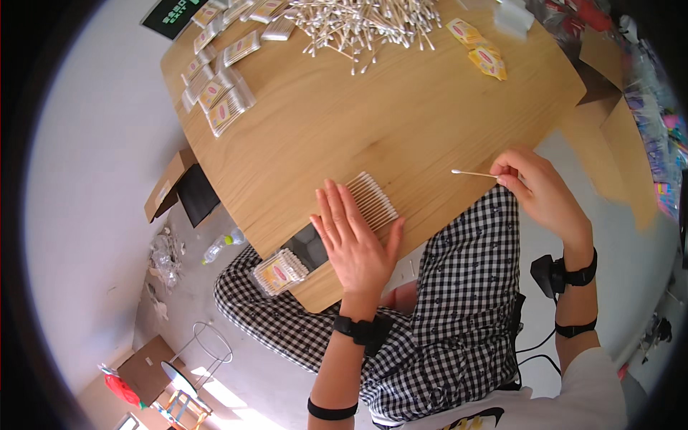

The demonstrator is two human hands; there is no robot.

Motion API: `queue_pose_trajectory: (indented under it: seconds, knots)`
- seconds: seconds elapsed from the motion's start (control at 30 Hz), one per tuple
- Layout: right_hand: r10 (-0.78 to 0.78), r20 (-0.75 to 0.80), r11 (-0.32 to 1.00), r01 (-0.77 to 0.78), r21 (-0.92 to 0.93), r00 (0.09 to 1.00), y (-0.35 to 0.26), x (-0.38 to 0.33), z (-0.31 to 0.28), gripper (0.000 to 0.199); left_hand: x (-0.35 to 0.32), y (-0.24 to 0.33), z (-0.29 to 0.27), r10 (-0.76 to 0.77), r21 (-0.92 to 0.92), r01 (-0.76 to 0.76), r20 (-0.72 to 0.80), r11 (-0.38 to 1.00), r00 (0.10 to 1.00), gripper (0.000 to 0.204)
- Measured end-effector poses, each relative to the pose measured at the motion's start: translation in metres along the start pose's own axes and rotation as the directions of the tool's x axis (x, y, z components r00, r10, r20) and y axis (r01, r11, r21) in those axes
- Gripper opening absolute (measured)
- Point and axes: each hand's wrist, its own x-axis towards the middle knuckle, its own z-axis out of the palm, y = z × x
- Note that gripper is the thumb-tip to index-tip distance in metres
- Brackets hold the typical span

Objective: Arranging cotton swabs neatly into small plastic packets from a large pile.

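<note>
My left hand (355,247) lies flat, fingers stretched, over one end of a neat row of cotton swabs (373,201) at the table's near edge. A dark flat object (308,248) is partly hidden beneath that hand. Beside it, at the table corner, sits a stack of swabs with a yellow label card (279,272). Off to the right, past the table edge and above my knee, my right hand (537,190) pinches a single cotton swab (473,173) by one end. The swab points left, its white tip free.
A big loose heap of cotton swabs (365,25) covers the table's far side. Several filled swab packs (222,107) lie at the far left. Yellow label cards (479,50) rest at the far right. Cardboard boxes (605,136) stand beyond the table's right edge.
</note>
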Motion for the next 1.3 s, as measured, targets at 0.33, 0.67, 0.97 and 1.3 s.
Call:
queue_pose_trajectory:
  seconds: [0.33, 0.67, 0.97, 1.3]
  knots:
    - [0.325, -0.271, 0.815, -0.414, -0.405, 0.906, 0.09, -0.078, -0.036, 0.005, -0.003, -0.002, 0.0, 0.032, 0.03, -0.032, 0.005, 0.999, 0.999, 0.088]
    - [0.147, -0.411, 0.936, -0.26, -0.236, 0.9, 0.079, -0.031, -0.005, 0.01, -0.006, -0.01, -0.007, 0.017, 0.104, -0.034, 0.16, 0.994, 0.987, 0.1]
    - [-0.269, -0.365, 0.946, 0.316, 0.076, 0.891, -0.011, 0.011, 0.069, 0.018, -0.004, -0.008, -0.001, 0.006, 0.12, -0.033, 0.219, 0.992, 0.976, 0.104]
    - [-0.342, -0.317, 0.87, 0.426, 0.249, 0.885, -0.008, 0.038, 0.136, 0.018, -0.002, -0.008, -0.002, 0.031, 0.107, -0.05, 0.178, 0.993, 0.984, 0.102]
